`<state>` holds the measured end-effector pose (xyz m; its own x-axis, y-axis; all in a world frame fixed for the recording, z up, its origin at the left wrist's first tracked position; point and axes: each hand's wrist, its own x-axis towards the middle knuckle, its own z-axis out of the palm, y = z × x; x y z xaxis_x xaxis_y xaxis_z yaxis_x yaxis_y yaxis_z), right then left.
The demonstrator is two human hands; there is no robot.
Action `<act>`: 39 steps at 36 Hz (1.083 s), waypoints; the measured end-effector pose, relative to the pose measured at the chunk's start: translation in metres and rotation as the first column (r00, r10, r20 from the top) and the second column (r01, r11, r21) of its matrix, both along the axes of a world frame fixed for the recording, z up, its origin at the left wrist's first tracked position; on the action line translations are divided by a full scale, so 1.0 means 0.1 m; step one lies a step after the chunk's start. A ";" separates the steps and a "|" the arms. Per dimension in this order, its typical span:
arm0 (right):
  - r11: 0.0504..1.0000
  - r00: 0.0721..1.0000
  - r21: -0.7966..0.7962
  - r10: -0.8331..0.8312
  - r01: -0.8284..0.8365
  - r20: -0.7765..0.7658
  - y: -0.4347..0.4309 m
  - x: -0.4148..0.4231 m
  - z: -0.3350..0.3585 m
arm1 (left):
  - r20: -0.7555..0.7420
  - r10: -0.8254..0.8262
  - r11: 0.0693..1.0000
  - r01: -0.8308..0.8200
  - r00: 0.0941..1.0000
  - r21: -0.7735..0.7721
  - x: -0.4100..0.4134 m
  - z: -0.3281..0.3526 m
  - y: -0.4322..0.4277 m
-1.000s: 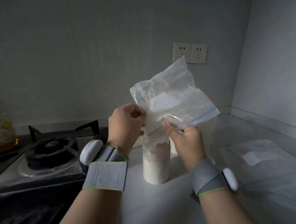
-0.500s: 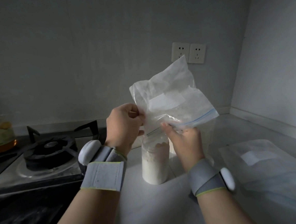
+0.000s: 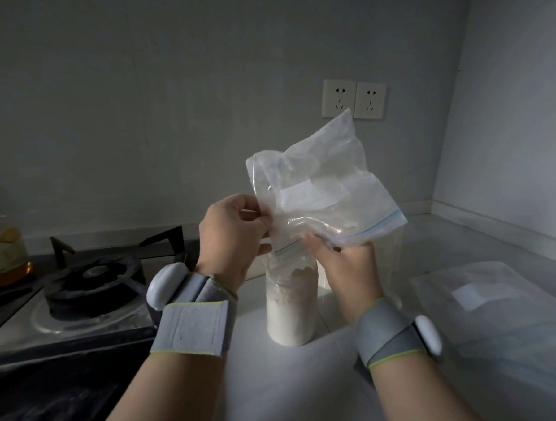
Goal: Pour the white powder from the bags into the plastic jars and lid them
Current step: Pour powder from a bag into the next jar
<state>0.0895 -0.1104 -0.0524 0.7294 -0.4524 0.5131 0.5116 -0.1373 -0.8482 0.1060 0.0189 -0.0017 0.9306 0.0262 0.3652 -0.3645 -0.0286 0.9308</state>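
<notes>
A clear zip bag with a blue seal strip and a white label is upended over a plastic jar. My left hand pinches the bag's left edge. My right hand grips the bag's mouth by the blue strip, just above the jar's opening. The jar stands upright on the white counter, without a lid, and is filled with white powder nearly to the top. Only a thin dusting of powder shows inside the bag. A second clear jar stands behind my right hand, mostly hidden.
A flat clear bag with a white label lies on the counter at right. A gas stove burner sits at left, with a glass kettle at the far left edge. Two wall sockets are behind. Walls meet in a corner at right.
Both hands and the bag have kept nearly the same pose over the jar. My right hand's grip has slid a little further along the bag's mouth.
</notes>
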 end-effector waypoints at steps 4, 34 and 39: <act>0.999 1.000 -0.049 0.019 -0.020 -0.020 0.03 -0.02 0.01 | -0.021 -0.031 0.999 0.032 0.999 0.010 0.00 -0.01 -0.02; 0.985 0.998 0.173 -0.005 0.017 -0.068 -0.04 0.02 0.02 | -0.295 -0.308 0.772 0.419 0.904 0.478 -0.07 0.01 0.04; 0.985 0.993 0.170 -0.012 0.033 -0.121 -0.08 0.06 -0.02 | -0.201 -0.231 0.602 0.303 0.952 0.739 -0.06 -0.07 -0.08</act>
